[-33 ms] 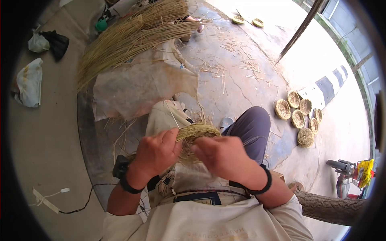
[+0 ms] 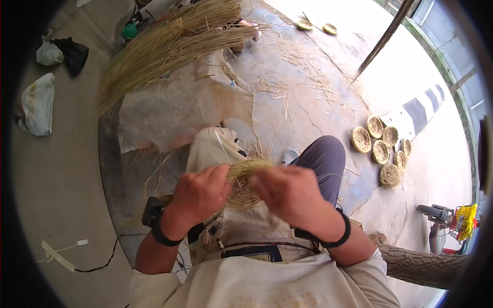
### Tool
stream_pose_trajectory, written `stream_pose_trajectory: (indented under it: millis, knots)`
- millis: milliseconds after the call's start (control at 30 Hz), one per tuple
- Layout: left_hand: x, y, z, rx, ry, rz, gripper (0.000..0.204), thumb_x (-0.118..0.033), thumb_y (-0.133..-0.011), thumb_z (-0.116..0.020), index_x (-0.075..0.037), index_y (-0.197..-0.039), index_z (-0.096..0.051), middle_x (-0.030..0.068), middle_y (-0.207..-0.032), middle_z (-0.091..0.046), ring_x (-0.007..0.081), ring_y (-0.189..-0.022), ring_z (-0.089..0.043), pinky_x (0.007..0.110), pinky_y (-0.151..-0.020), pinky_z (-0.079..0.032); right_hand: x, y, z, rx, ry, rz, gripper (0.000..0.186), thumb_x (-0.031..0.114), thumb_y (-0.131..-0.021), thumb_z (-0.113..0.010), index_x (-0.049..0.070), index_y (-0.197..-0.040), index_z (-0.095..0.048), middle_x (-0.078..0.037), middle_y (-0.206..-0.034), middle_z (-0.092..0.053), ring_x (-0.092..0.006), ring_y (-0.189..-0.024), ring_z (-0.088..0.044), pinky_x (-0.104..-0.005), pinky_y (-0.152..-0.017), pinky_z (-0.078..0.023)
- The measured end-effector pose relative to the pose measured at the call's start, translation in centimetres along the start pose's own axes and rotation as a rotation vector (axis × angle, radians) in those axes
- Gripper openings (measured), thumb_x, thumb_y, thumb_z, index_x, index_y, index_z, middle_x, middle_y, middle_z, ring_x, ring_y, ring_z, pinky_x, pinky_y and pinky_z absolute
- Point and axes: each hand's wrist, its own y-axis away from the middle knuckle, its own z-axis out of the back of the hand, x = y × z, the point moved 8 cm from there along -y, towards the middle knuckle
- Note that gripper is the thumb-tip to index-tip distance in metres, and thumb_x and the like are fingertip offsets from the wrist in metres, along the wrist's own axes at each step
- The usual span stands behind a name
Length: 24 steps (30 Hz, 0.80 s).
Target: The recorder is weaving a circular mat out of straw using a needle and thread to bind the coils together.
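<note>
Between my hands, above my lap, is a small round straw basket [image 2: 241,196] with coiled sides and loose straw ends beyond its far edge. My left hand [image 2: 203,191] is closed on its left side, gripping the greenish straw bundle [image 2: 248,166] that runs along the rim. My right hand [image 2: 288,191] lies over the right part of the basket, fingers curled in against the rim and partly smeared by motion. Whatever those right fingers pinch is hidden. A thin pale strand [image 2: 222,143] sticks up beyond my left hand.
A large straw bundle [image 2: 169,46] lies far left on a stained cloth [image 2: 179,108]. Several finished straw baskets [image 2: 380,152] sit at right, with two more baskets [image 2: 329,29] farther off. A log [image 2: 426,265] lies near right. Plastic bags [image 2: 38,105] and a cable [image 2: 105,264] are at left.
My right hand has shifted slightly right and up, covering more of the rim's right end. My left hand keeps its grip almost unmoved.
</note>
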Motion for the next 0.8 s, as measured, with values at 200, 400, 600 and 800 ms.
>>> stream_pose_trajectory:
  millis: [200, 400, 600, 800]
  knots:
    - [-3.4, -0.7, -0.8, 0.032, -0.113, -0.238, 0.018, -0.014, -0.089, -0.070, -0.005, -0.104, -0.066, 0.0049, -0.071, -0.059, 0.0235, -0.058, -0.066, 0.037, -0.052, -0.055, -1.6, -4.4, -0.3, -0.026, 0.089, 0.052, 0.017, 0.023, -0.097, -0.068, 0.008, -0.092, -0.072, -0.015, -0.078, -0.067, -0.0378, -0.077, -0.069, -0.0500, -0.071, -0.055]
    - [-4.7, -1.0, 0.3, -0.009, -0.084, -0.285, 0.016, -0.011, -0.087, -0.068, -0.005, -0.102, -0.066, 0.0038, -0.070, -0.059, 0.0217, -0.057, -0.066, 0.036, -0.050, -0.055, -3.2, -7.2, 3.0, -0.176, -0.266, -0.129, 0.017, 0.015, -0.100, -0.068, -0.001, -0.107, -0.071, -0.021, -0.086, -0.071, -0.0361, -0.074, -0.070, -0.0420, -0.071, -0.057]
    - [-1.6, -0.2, 0.0, 0.048, -0.136, -0.187, 0.025, -0.013, -0.087, -0.071, -0.002, -0.110, -0.065, 0.0072, -0.074, -0.064, 0.0253, -0.062, -0.070, 0.038, -0.053, -0.057, -1.1, -4.6, 1.9, -0.062, -0.993, 0.038, 0.024, 0.012, -0.104, -0.066, -0.001, -0.125, -0.069, -0.011, -0.098, -0.073, -0.0213, -0.096, -0.076, -0.0369, -0.080, -0.061]
    - [7.3, 2.5, 6.5, 0.008, -0.256, 0.066, 0.024, -0.015, -0.092, -0.071, -0.003, -0.112, -0.064, 0.0175, -0.088, -0.072, 0.0381, -0.073, -0.072, 0.047, -0.061, -0.059, -3.6, 3.2, 14.4, -0.193, -1.192, 0.204, 0.032, 0.023, -0.109, -0.058, 0.001, -0.132, -0.062, -0.003, -0.086, -0.067, -0.0114, -0.055, -0.055, -0.0286, -0.049, -0.048]
